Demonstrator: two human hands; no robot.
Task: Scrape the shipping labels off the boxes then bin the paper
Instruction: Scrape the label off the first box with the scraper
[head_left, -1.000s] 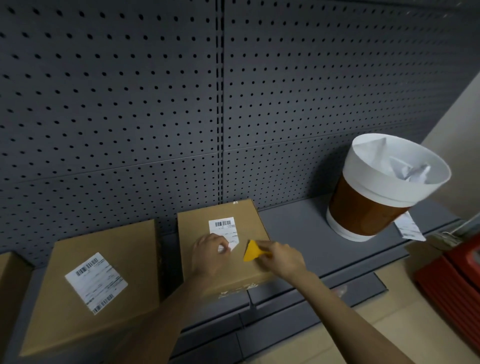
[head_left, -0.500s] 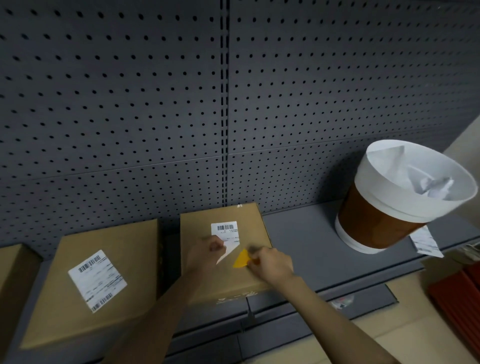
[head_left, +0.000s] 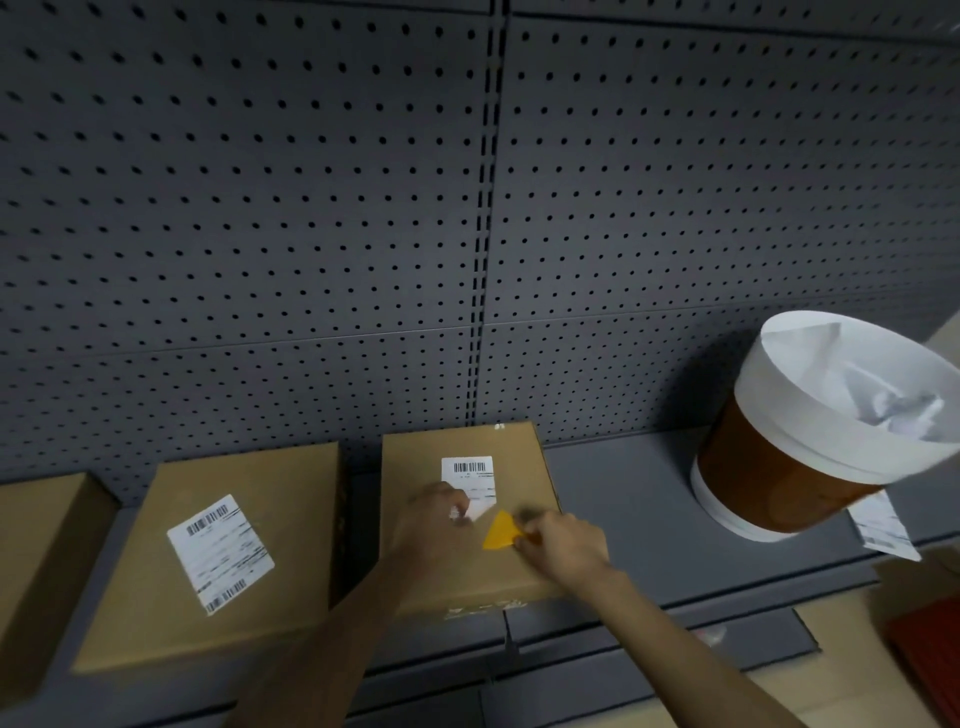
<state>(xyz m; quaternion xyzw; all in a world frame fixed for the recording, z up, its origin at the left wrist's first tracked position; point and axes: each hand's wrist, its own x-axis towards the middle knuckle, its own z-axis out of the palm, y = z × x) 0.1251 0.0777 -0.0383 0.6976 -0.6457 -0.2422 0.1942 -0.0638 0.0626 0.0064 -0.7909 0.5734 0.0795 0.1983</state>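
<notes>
A middle cardboard box (head_left: 524, 467) lies on the grey shelf with a white shipping label (head_left: 470, 475) on top; the label's lower part is lifted. My left hand (head_left: 428, 522) pinches that loose lower corner. My right hand (head_left: 563, 543) grips a yellow scraper (head_left: 500, 531), its point aimed under the lifted edge. To the left, a bigger box (head_left: 291, 499) carries a whole label (head_left: 221, 553). The brown bin (head_left: 769, 483) with a white liner stands at the right and holds crumpled paper (head_left: 904, 413).
A third box (head_left: 36, 535) shows at the far left edge. A loose label (head_left: 883, 525) lies on the shelf (head_left: 623, 499) under the bin's right side. The pegboard wall (head_left: 363, 208) rises behind. A red crate (head_left: 930, 660) sits on the floor at lower right.
The scraper has slid left under the label and more of the lower label has come up in my left hand. The view has shifted, so the bin sits further right.
</notes>
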